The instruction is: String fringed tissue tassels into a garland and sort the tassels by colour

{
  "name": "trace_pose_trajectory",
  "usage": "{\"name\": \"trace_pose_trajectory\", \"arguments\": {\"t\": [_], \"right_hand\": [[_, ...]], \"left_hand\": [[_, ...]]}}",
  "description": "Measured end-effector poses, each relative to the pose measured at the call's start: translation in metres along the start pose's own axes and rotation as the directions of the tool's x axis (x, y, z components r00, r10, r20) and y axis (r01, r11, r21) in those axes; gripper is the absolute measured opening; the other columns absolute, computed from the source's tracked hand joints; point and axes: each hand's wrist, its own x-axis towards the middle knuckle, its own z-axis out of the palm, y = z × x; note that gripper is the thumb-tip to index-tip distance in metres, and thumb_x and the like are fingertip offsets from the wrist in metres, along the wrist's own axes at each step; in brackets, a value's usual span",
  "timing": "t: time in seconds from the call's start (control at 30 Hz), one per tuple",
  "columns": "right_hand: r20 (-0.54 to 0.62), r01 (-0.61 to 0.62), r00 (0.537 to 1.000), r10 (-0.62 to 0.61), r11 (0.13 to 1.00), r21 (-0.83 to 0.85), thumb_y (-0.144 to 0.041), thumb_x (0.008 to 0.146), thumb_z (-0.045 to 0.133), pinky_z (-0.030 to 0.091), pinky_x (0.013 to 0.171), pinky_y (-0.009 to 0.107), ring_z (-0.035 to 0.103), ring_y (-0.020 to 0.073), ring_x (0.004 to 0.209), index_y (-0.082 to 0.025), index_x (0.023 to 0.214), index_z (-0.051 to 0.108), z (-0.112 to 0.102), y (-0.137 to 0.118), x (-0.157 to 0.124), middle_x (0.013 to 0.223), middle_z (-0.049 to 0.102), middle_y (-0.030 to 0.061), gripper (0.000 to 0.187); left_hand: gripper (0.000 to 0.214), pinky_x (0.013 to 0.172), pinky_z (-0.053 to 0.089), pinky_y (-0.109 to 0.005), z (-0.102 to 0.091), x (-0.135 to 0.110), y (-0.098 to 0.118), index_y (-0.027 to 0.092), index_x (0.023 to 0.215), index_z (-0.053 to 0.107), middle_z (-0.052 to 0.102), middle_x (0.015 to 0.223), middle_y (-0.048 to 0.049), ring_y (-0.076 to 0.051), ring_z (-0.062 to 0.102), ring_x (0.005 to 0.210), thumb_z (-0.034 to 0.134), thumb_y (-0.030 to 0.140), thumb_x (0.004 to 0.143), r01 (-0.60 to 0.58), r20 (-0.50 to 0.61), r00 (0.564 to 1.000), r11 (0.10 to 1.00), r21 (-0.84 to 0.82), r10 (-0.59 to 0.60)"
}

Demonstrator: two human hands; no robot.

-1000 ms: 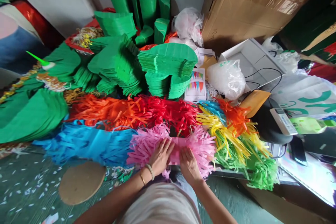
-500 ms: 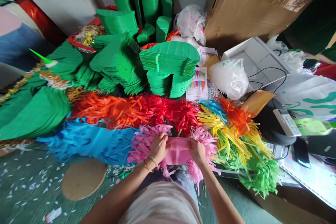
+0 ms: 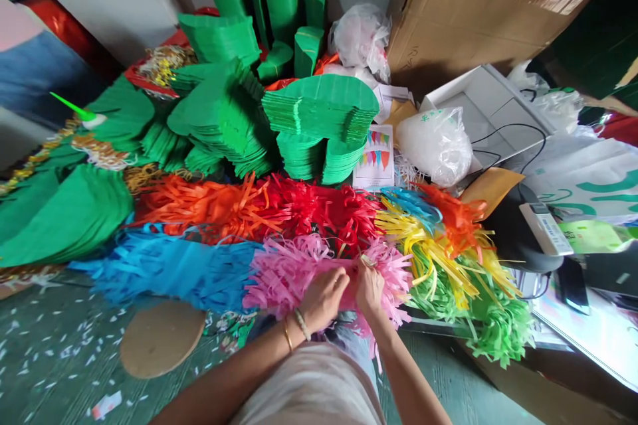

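Worn on my head, the one camera looks forward and down from just above my pale beige cotton shirt front, close over my left hand and right hand, its wide view reaching a smooth grey painted wall ahead.

L hand w/ bracelets & R hand both grip pink fringed paper strip, hands close together at its middle. Blue fringe strip just beside it on L, red fringe strip right behind, yellow-green fringe pile on R. Green paper stacks further back. Round cardboard disc on floor nr L arm.
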Motion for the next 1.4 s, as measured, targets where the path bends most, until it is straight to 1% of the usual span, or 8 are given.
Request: {"name": "trace_pose_trajectory", "arguments": {"t": [0.1, 0.23, 0.43, 0.57, 0.77, 1.03, 1.2, 1.4], "right_hand": [[-0.039, 0.061, 0.997, -0.062, 0.998, -0.024, -0.01, 0.082, 0.049, 0.043, 0.062, 0.029, 0.065, 0.0208, 0.067, -0.014, 0.098, 0.068, 0.004, 0.003, -0.001, 0.074, 0.07, 0.0094, 0.025], [-0.109, 0.211, 0.97, -0.219, 0.974, -0.08, -0.005, 0.081, 0.045, 0.046, 0.086, 0.042, 0.061, 0.0301, 0.102, -0.008, 0.121, 0.06, 0.009, 0.007, -0.005, 0.114, 0.066, 0.0209, 0.042], [-0.099, 0.562, 0.813, -0.574, 0.818, -0.126, -0.009, 0.082, 0.05, 0.035, 0.106, 0.043, 0.049, 0.0265, 0.121, -0.014, 0.121, 0.063, 0.024, 0.008, -0.026, 0.122, 0.064, 0.0122, 0.042], [-0.104, 0.616, 0.765, -0.636, 0.769, -0.171, -0.006, 0.081, 0.05, 0.037, 0.103, 0.046, 0.05, 0.0278, 0.12, -0.01, 0.124, 0.061, 0.034, 0.015, -0.032, 0.125, 0.063, 0.0149, 0.045], [-0.106, 0.573, 0.793, -0.6, 0.793, -0.207, 0.001, 0.08, 0.049, 0.039, 0.1, 0.046, 0.054, 0.0276, 0.114, -0.011, 0.124, 0.062, 0.036, 0.02, -0.029, 0.124, 0.063, 0.0168, 0.047], [-0.094, 0.502, 0.854, -0.512, 0.858, -0.112, -0.004, 0.084, 0.051, 0.041, 0.093, 0.039, 0.051, 0.025, 0.113, -0.02, 0.112, 0.069, 0.014, 0.019, -0.022, 0.117, 0.065, 0.0101, 0.036], [-0.095, 0.382, 0.918, -0.385, 0.923, -0.05, -0.016, 0.092, 0.048, 0.042, 0.082, 0.034, 0.051, 0.0227, 0.102, -0.019, 0.098, 0.071, -0.003, 0.02, 0.001, 0.107, 0.062, 0.0089, 0.024], [-0.083, 0.316, 0.943, -0.322, 0.946, -0.075, -0.02, 0.092, 0.051, 0.039, 0.08, 0.034, 0.049, 0.0234, 0.092, -0.016, 0.082, 0.069, -0.004, 0.017, 0.019, 0.094, 0.061, 0.0089, 0.021]], "left_hand": [[0.035, 0.083, 0.052, -0.036, 0.016, -0.004, 0.013, 0.016, 0.113, 0.058, 0.065, 0.109, -0.0118, -0.024, 0.061, 0.098, 0.048, 0.003, 0.081, -0.038, 0.065, 0.997, 0.999, 0.04, 0.035], [0.046, 0.087, 0.051, -0.044, 0.028, -0.007, -0.003, 0.011, 0.123, 0.056, 0.061, 0.12, -0.0175, -0.029, 0.058, 0.11, 0.04, -0.002, 0.082, 0.016, 0.076, 0.997, 0.991, 0.13, -0.026], [0.051, 0.097, 0.048, -0.042, 0.038, -0.015, -0.021, 0.012, 0.129, 0.055, 0.06, 0.126, -0.0159, -0.026, 0.056, 0.116, 0.04, -0.001, 0.082, -0.013, 0.081, 0.997, 0.986, 0.165, 0.0], [0.051, 0.101, 0.046, -0.044, 0.041, -0.021, -0.025, 0.013, 0.126, 0.058, 0.058, 0.132, -0.0146, -0.027, 0.053, 0.121, 0.038, 0.001, 0.081, 0.001, 0.061, 0.998, 0.986, 0.168, -0.011], [0.059, 0.102, 0.042, -0.049, 0.032, -0.022, -0.024, 0.011, 0.134, 0.052, 0.048, 0.143, -0.0162, -0.032, 0.048, 0.126, 0.047, 0.007, 0.076, 0.061, 0.009, 0.998, 0.99, 0.131, -0.063], [0.035, 0.098, 0.045, -0.044, 0.02, -0.014, -0.034, 0.022, 0.107, 0.068, 0.064, 0.123, -0.008, -0.025, 0.054, 0.118, 0.049, 0.004, 0.085, 0.049, -0.06, 0.997, 0.999, 0.023, -0.048], [0.02, 0.091, 0.047, -0.042, 0.01, -0.005, -0.046, 0.02, 0.088, 0.071, 0.065, 0.112, -0.0085, -0.025, 0.058, 0.105, 0.051, 0.016, 0.09, 0.175, -0.114, 0.978, 0.985, -0.005, -0.175], [0.012, 0.084, 0.046, -0.044, 0.009, 0.004, -0.057, 0.017, 0.081, 0.069, 0.063, 0.104, -0.0126, -0.03, 0.058, 0.099, 0.058, 0.016, 0.084, 0.28, -0.13, 0.953, 0.959, 0.04, -0.273]]}}
